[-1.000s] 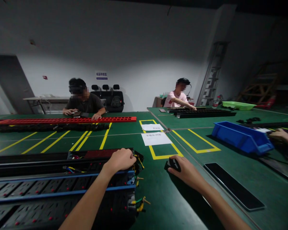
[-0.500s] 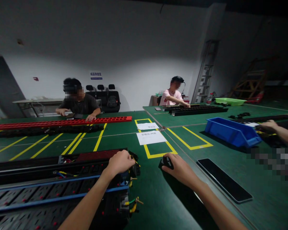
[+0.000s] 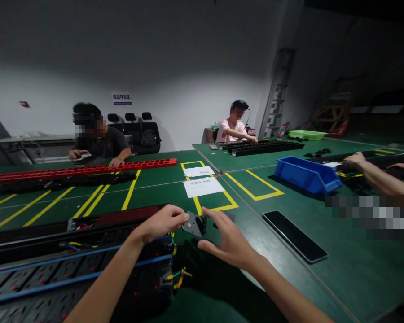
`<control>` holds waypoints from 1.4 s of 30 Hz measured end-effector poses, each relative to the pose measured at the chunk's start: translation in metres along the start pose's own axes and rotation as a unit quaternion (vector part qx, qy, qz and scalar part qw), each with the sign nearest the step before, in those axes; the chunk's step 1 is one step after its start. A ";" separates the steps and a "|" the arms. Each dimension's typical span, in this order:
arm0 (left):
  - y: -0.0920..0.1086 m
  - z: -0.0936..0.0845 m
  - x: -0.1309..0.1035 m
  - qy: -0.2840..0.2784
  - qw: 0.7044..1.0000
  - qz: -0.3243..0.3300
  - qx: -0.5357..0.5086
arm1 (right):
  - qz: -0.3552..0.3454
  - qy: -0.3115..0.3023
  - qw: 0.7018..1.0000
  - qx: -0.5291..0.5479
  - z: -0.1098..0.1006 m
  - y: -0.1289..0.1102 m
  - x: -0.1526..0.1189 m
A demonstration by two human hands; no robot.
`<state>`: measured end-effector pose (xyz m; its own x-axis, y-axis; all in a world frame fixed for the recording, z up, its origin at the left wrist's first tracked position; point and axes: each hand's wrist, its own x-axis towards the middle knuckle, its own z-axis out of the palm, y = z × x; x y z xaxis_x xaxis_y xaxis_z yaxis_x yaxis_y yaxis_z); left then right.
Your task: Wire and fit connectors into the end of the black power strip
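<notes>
Pinched in my left hand [image 3: 170, 220] is a small dark flat plate [image 3: 194, 224], raised near the end of the black strips. My right hand [image 3: 227, 237] has its thumb and fingers spread just right of that plate, not visibly gripping it. Another dark piece [image 3: 229, 218] shows partly behind my right fingers; whether they touch it cannot be told. Black slotted strips [image 3: 37, 278] with blue edges and red dots lie at the lower left, under my left forearm. Yellow and green wire ends [image 3: 178, 278] stick out from their right end.
A black phone [image 3: 294, 235] lies right of my right hand. Beyond it stands a blue bin [image 3: 306, 175]. White paper sheets [image 3: 204, 187] lie ahead on the green table. A long red frame [image 3: 87, 169] crosses the far left. Co-workers' hands are at the far side and right.
My left hand now holds up the dark plate. My right hand has moved left towards it and its fingers have opened. The view has turned slightly right.
</notes>
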<state>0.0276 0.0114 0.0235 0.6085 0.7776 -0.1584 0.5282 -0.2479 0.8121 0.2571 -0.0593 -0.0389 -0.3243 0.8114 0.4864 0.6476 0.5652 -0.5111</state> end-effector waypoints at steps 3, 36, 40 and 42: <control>0.000 0.003 0.001 -0.012 1.000 0.006 -0.021 | -0.037 0.036 0.998 0.034 0.015 -0.009 -0.002; -0.008 -0.007 0.004 0.004 0.997 -0.067 -0.035 | 0.280 0.219 0.905 0.235 -0.056 0.104 0.004; -0.005 -0.007 0.004 -0.005 0.996 -0.078 -0.041 | 0.300 0.199 0.880 0.310 -0.056 0.106 0.002; -0.005 -0.007 0.004 -0.006 0.996 -0.081 -0.040 | 0.326 0.208 0.831 0.401 -0.056 0.107 0.001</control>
<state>0.0234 0.0199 0.0228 0.5258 0.7971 -0.2970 0.5711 -0.0720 0.8177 0.3651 -0.0058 -0.0532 0.2894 0.9565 0.0379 -0.1287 0.0782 -0.9886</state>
